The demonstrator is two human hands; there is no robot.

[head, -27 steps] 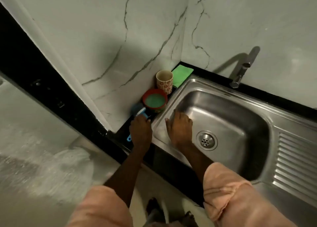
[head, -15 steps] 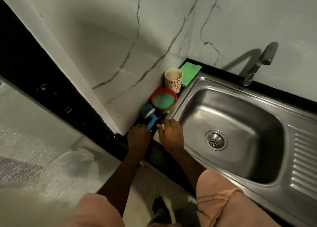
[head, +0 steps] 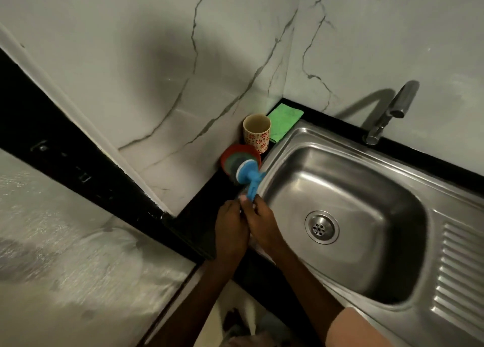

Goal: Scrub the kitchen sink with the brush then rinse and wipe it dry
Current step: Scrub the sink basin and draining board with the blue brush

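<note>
Both hands meet at the near left corner of the sink [head: 445,197], and between them they hold the blue brush [head: 251,180] by the low end of its handle. The left hand [head: 230,228] has its fingers curled round the handle from the outer side, and the right hand [head: 262,223] closes on it from the basin side, though the fingertips blur together and I cannot tell which hand carries the load. From that grip the handle slants up and away, so the round head hangs over the red bowl [head: 227,156] just beyond it; whether the bristles touch the bowl's contents I cannot tell. Further out past the head stands a patterned cup [head: 257,135], and behind that lies a green cloth [head: 285,120] on the black counter [head: 199,215]. To the right of the grip lies the basin with its drain [head: 321,227], and the tap [head: 387,113] sits well apart at the far wall. The scrubbing looks not yet begun. The risk I see is in that narrow ledge: a careless swing of the head could tip the bowl or knock the cup into the basin. A grip so low on the handle also gives poor leverage, so the brush might twist or slip once pressed on smooth steel.
</note>
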